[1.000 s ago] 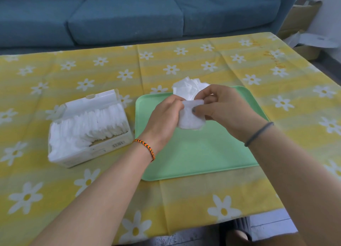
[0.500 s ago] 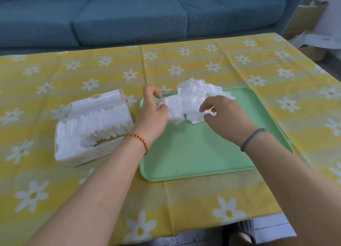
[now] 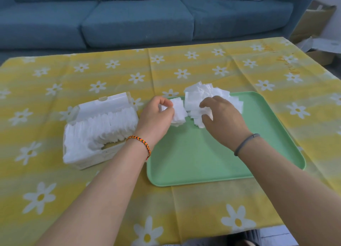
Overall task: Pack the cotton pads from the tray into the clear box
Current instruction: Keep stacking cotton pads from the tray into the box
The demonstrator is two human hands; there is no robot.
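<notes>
A green tray (image 3: 206,159) lies on the table with a loose heap of white cotton pads (image 3: 208,96) at its far edge. My left hand (image 3: 155,116) grips a small stack of pads (image 3: 178,112) over the tray's far left corner. On the heap rests my right hand (image 3: 221,116), its curled fingers digging into the pads. The clear box (image 3: 96,131) stands left of the tray, lid open and packed with a row of upright pads.
A yellow tablecloth with white daisies (image 3: 92,190) covers the table. A blue sofa (image 3: 138,18) runs along the far side. Cardboard boxes (image 3: 313,24) stand at the far right, off the table.
The small stack that both hands held is now in my left hand alone, shifted left. My right hand has let go and dropped onto the heap on the tray.
</notes>
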